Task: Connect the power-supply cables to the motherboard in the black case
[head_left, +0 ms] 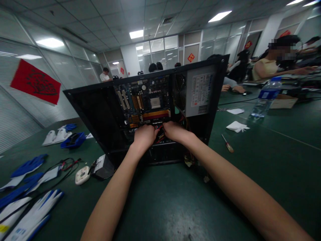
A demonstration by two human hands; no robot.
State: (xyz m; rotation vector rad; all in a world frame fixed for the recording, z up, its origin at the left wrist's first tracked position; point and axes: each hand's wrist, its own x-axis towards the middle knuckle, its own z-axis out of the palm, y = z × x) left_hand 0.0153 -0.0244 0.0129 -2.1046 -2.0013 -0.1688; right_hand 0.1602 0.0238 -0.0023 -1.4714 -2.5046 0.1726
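1. The left hand [145, 135] is bent over with its fingers curled in narrow, their tips beside a small bundle of coloured wires [160, 128]; whether it pinches them I cannot tell.
2. The right hand [174, 130] faces it from the other side of the wires, fingers also drawn in and mostly hidden; its grip cannot be told either.
3. Both hands are inside a black computer case [91, 115], which stands on the green table [155, 197] in front of the person, its open side toward them.
4. Just above the hands, the motherboard [147, 90] is mounted in the case, with red and yellow memory slots [155, 114] along its lower edge and a square metal-topped processor [155, 102] above those.
5. A silver power supply [200, 93] with a white label fills the case's upper right corner, its fan [179, 92] facing the motherboard.
6. Near the case's lower left corner, a dark box [103, 169] with a pale label sits beside a rounded white object [82, 175].
7. Farther left lie blue-and-white gloves [37, 214], thin dark and red leads [70, 164] and a blue tray [73, 140].
8. To the right of the case are a screwdriver [227, 144], a crumpled tissue [237, 126] and an upright water bottle [265, 97].
9. Beyond the bottle, a person in a yellow top [264, 68] sits with an arm stretched forward.
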